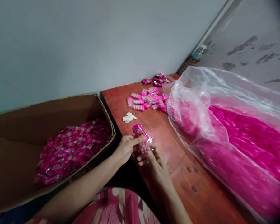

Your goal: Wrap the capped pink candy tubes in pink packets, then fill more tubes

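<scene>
Both hands meet over the near left edge of the red table (177, 152). My left hand (127, 148) pinches a pink printed sleeve (137, 128) between thumb and fingers. Below the sleeve's printed end, my right hand (156, 161) grips a small clear candy container (144, 148) with round pink pieces in it. Container and sleeve overlap; how far one sits inside the other I cannot tell. Farther back on the table lies a loose pile of pink-capped candy containers (138, 107). Behind them are several folded pink sleeves (160, 80).
At left stands an open cardboard box (4, 155) with many pink wrapped packs (72, 149). A large clear plastic bag (191, 90) full of bright pink plastic pieces (252, 140) covers the table's right side. A crumpled white scrap (129, 117) and, by the wall, a bottle (197, 55) are also there.
</scene>
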The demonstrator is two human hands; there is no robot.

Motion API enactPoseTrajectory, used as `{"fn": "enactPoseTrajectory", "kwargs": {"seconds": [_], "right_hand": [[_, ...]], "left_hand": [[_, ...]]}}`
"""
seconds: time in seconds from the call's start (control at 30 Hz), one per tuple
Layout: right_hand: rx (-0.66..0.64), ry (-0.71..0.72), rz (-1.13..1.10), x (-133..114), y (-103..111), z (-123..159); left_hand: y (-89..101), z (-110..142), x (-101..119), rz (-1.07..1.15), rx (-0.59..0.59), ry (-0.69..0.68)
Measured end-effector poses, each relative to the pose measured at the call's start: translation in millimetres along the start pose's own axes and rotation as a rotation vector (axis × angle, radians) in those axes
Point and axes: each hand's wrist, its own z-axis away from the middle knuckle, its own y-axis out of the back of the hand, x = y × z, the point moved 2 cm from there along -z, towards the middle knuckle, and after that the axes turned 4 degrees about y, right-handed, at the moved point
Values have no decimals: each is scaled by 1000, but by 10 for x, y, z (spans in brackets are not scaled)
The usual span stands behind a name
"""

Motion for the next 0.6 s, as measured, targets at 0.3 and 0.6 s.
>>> {"fn": "enactPoseTrajectory", "kwargs": {"seconds": [0.3,0.6], "right_hand": [[58,-5,-122,-60,83,-143],[-8,10,38,-281,184,-231]], "left_hand": [[-89,91,-132,71,-44,10],[278,431,287,181,173,-311]]}}
